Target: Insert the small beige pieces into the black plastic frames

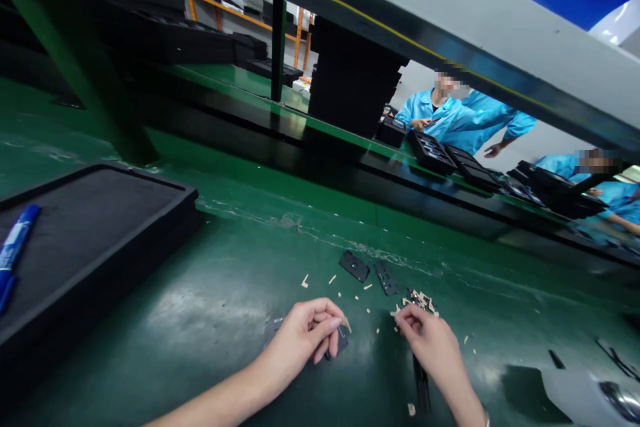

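Observation:
My left hand [316, 328] is closed in a pinch, with a small beige strip [347, 325] at its fingertips. Under and beside that hand lies a flat dark plate [342, 343], mostly covered by the fingers. My right hand [429, 336] is closed, its fingertips pressed together beside a heap of small beige and black pieces [423, 300]. A tiny pale bit shows at those fingertips; whether it is held I cannot tell. A thin dark tool [421, 387] extends below the right palm. Two black perforated plates [355, 266] [387, 277] lie beyond the hands.
Loose beige scraps [305, 281] dot the green table [225, 293]. At left, a black foam tray [115, 193] carries a blue marker [17, 247]. A white object [575, 390] sits at lower right. Across the bench, people in blue coats [465, 120] stand behind black trays [433, 152].

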{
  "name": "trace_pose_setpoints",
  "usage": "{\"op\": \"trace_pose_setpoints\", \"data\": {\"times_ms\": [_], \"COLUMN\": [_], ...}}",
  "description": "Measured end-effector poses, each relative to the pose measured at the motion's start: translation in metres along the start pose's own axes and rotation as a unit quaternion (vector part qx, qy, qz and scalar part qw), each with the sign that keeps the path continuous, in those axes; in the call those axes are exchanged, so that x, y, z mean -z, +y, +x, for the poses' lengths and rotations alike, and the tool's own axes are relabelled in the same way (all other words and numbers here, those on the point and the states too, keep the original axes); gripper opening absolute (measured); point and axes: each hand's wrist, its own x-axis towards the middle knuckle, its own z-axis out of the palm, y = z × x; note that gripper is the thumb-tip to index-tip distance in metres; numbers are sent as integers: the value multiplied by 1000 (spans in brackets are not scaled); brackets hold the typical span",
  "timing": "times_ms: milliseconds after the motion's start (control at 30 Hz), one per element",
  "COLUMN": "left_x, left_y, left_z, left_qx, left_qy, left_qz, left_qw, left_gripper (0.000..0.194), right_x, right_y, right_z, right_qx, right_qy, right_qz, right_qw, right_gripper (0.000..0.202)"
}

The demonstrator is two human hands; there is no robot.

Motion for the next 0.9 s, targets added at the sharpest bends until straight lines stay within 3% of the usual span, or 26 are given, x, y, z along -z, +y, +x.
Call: {"op": "trace_pose_setpoints", "data": {"times_ms": [133,233,367,433,567,667,767,900], "left_x": [1,1,-2,-3,-2,-1,-2,-2], "left_y": [-1,1,8,11,12,11,12,14], "left_z": [0,-1,-4,-5,-6,-4,-4,-5], "left_qx": [8,11,-5,-6,2,6,11,12], "left_qy": [3,4,15,20,19,20,26,31], "left_qz": [2,15,61,73,72,69,70,66], "left_qw": [1000,1000,998,997,997,997,997,997], "left_gripper": [25,26,25,26,26,25,24,23], "right_x": [-1,-7,-15,-18,-16,-8,-3,-8], "right_y": [3,-24,-65,-72,-49,-21,-7,-17], "right_z": [-2,-11,-19,-18,-9,-4,-3,-5], "right_qx": [55,128,210,214,140,56,62,95], "right_qy": [90,165,52,31,85,72,79,164], "right_qz": [-148,-113,51,84,57,-39,-148,-217], "right_qw": [983,971,975,973,985,995,984,958], "right_gripper": [11,14,21,23,23,14,11,21]}}
